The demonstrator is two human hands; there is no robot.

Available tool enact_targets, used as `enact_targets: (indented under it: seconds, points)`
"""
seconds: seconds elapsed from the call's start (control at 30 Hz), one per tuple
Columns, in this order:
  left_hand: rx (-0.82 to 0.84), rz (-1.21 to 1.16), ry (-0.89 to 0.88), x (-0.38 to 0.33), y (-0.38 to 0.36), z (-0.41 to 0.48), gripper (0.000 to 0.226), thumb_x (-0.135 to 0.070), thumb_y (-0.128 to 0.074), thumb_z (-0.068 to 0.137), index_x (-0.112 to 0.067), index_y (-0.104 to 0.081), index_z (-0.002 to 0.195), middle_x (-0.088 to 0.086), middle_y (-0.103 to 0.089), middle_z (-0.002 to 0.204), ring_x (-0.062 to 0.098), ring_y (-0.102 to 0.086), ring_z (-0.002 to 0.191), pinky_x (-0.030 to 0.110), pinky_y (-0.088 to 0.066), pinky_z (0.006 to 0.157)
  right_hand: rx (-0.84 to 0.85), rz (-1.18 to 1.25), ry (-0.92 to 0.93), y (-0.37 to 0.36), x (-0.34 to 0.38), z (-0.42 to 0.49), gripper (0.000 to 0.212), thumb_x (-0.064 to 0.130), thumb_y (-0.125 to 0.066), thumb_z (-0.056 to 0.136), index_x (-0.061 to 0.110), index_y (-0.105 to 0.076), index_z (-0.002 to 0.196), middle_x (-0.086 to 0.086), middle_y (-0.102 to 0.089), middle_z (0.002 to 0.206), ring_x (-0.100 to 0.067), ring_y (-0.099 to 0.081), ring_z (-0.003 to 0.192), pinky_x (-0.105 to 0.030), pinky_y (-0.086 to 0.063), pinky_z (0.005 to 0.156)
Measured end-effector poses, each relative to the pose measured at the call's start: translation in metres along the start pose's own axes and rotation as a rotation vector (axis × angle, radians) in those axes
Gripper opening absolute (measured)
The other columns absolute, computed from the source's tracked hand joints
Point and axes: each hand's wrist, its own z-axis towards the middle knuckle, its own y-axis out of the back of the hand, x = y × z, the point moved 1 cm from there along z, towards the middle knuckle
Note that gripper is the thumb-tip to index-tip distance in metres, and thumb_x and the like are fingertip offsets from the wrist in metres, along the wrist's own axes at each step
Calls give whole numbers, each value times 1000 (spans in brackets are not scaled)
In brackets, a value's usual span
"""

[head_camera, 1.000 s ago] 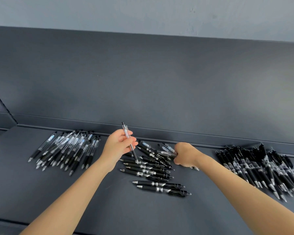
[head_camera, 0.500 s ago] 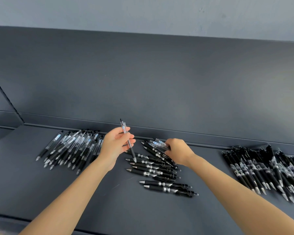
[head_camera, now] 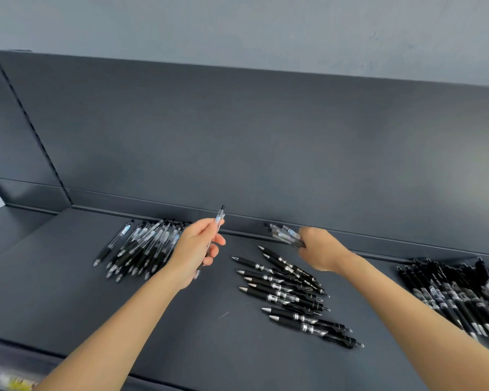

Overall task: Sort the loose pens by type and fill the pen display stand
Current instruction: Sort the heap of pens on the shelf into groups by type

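Observation:
On the dark grey shelf (head_camera: pixel 215 348) lie three groups of pens. A pile of clear-barrelled pens (head_camera: pixel 141 246) lies at the left, several black pens (head_camera: pixel 288 289) in the middle, and a large heap of black pens (head_camera: pixel 458 292) at the right. My left hand (head_camera: pixel 195 249) holds one clear pen (head_camera: pixel 219 218) upright, just right of the clear pile. My right hand (head_camera: pixel 322 249) grips a small bunch of clear pens (head_camera: pixel 284 232) lifted above the far end of the middle group.
The shelf's back panel (head_camera: pixel 266 136) rises close behind the pens, with a low lip along its foot. A vertical divider seam (head_camera: pixel 34 128) runs at the far left. Bare shelf surface lies in front of the piles.
My right hand has gathered the clear pens out of the middle group and lifted them clear of the black ones. My left hand still holds its pen. The view shifted to the left.

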Motion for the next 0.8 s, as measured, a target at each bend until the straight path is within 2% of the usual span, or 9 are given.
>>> enact_targets:
  seconds: [0.1,0.2,0.27,0.37,0.5,0.57,0.67,0.73,0.8]
  points:
    - [-43,130,-27,3,19,5,18,-9,-47,98,-7,-62,106,4,-55,78,10,-44,55,17,-35,44,3,426,11,4,36,0,12,-2,-42,87,8,-43,80,-16,-59,80,-24,-58,64,-33,-48,56]
    - [-77,279,-78,4,41,8,22,-5,-47,95,-15,-65,103,0,-51,74,11,-48,61,22,-40,56,163,930,-14,-4,79,-2,15,-9,-45,88,5,-46,85,-16,-55,82,-18,-60,59,-27,-52,53]
    - [-114,350,-94,6,60,11,27,-3,-46,94,-20,-65,100,0,-53,76,14,-48,67,29,-41,63,254,1099,-38,-16,105,2,15,-11,-47,87,4,-48,89,-17,-57,84,-19,-61,63,-26,-51,52]
    - [-149,511,-93,10,93,15,22,1,-44,89,-12,-62,89,5,-51,75,18,-43,69,32,-35,65,330,1284,-104,-32,141,14,19,-15,-46,87,3,-49,93,-17,-58,85,-20,-60,65,-26,-53,52]
    - [-136,661,-76,13,118,19,27,3,-47,92,-20,-49,80,-3,-47,83,15,-42,82,28,-35,75,315,1341,-175,-42,184,29,22,-18,-50,84,3,-44,81,-21,-55,81,-26,-55,64,-31,-52,55]
    - [-130,697,-63,12,125,22,24,5,-45,93,-16,-54,98,-2,-47,98,12,-43,96,24,-34,84,253,1257,-185,-49,198,39,27,-18,-52,81,7,-41,76,-22,-52,80,-30,-52,62,-36,-44,57]
    - [-98,734,-70,9,129,26,24,5,-43,94,-11,-52,108,6,-53,110,15,-50,110,23,-35,93,184,1066,-143,-54,215,43,28,-8,-55,79,12,-37,73,-15,-45,73,-26,-46,63,-36,-36,61]
    - [-74,747,-82,10,129,27,42,4,-43,95,-8,-49,135,10,-53,133,20,-49,126,27,-36,102,161,1018,-101,-55,219,42,37,-8,-54,76,18,-28,67,-6,-33,63,-23,-33,61,-35,-29,59]
    - [-56,789,-112,13,131,28,49,4,-43,94,-9,-43,141,12,-49,140,21,-48,129,27,-36,104,128,983,-70,-52,218,41,43,-11,-45,71,22,-19,63,0,-18,63,-21,-18,64,-36,-19,61]
